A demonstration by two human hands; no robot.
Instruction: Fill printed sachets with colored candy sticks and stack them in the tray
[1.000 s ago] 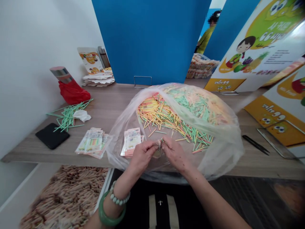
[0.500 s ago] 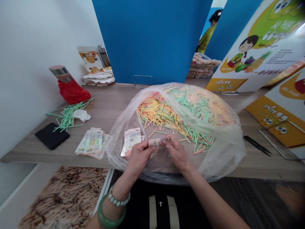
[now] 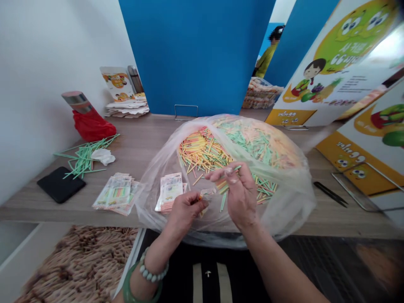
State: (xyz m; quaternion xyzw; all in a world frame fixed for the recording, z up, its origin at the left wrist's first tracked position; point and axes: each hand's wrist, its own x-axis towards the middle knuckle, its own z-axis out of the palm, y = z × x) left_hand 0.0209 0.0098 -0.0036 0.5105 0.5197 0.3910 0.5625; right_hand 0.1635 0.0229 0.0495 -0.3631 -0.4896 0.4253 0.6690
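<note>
My left hand (image 3: 186, 210), with beads and a green bangle on its wrist, pinches a small clear printed packet (image 3: 208, 192). Beside it, my right hand (image 3: 242, 198) is turned palm toward me, its fingers curled round a few thin coloured sticks (image 3: 222, 185). Both hands are over the mouth of a big clear plastic bag (image 3: 287, 210). Inside that bag lies a heap of yellow, pink and green thin sticks (image 3: 205, 151). Printed packets (image 3: 170, 189) are stacked left of my left hand, and a second pile of packets (image 3: 115, 191) lies farther left.
Loose green sticks (image 3: 83, 158), a white tissue (image 3: 103, 156) and a black phone-like slab (image 3: 59, 184) lie at the left. Black tweezers (image 3: 330, 193) rest at the right. Printed boards (image 3: 315, 84) and a blue panel (image 3: 195, 54) stand behind. A person (image 3: 267, 57) is beyond.
My right hand has drawn away from the packet, risen and turned over, so the sticks in it now show. My left hand keeps the packet. The whole view has shifted slightly.
</note>
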